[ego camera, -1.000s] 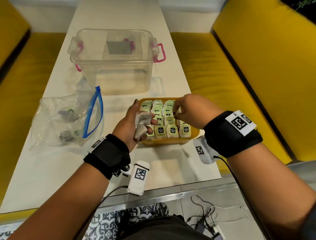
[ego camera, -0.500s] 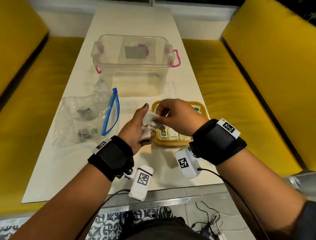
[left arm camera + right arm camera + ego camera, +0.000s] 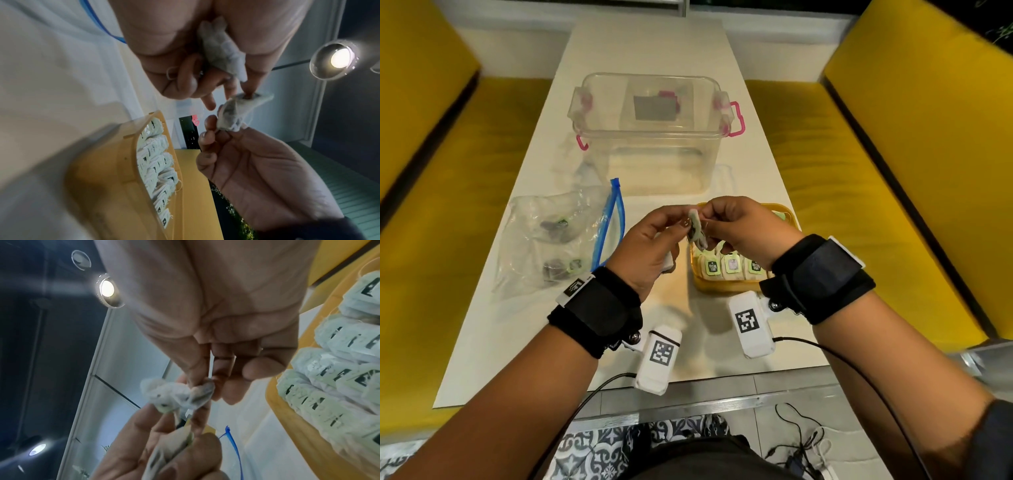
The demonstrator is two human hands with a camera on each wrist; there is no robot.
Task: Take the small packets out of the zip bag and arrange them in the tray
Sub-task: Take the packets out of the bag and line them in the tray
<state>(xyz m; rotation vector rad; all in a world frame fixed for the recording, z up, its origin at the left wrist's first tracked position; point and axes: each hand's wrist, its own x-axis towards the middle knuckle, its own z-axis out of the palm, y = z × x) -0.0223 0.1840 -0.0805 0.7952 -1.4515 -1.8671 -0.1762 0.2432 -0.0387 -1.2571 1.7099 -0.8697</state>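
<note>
Over the left edge of the yellow tray (image 3: 709, 290), both hands meet on one small white packet (image 3: 695, 229). My right hand (image 3: 711, 219) pinches this packet (image 3: 179, 394) between thumb and forefinger. Fingertips of my left hand (image 3: 675, 226) touch the same packet (image 3: 240, 110), while the palm and curled fingers hold further packets (image 3: 222, 53). Rows of green-labelled packets (image 3: 732, 265) stand in the tray. The clear zip bag (image 3: 551, 240) with a blue zipper (image 3: 608, 222) lies open on the table to the left, with a few packets inside.
A clear plastic box (image 3: 650, 137) with pink latches stands behind the tray and the bag. The white table (image 3: 500, 325) is narrow, with yellow benches (image 3: 859, 171) on both sides. Cables hang off the near edge at my wrists.
My right hand left the tray, came across to the left hand and pinched one packet from the bunch. Both hands have risen slightly above the tray's left edge.
</note>
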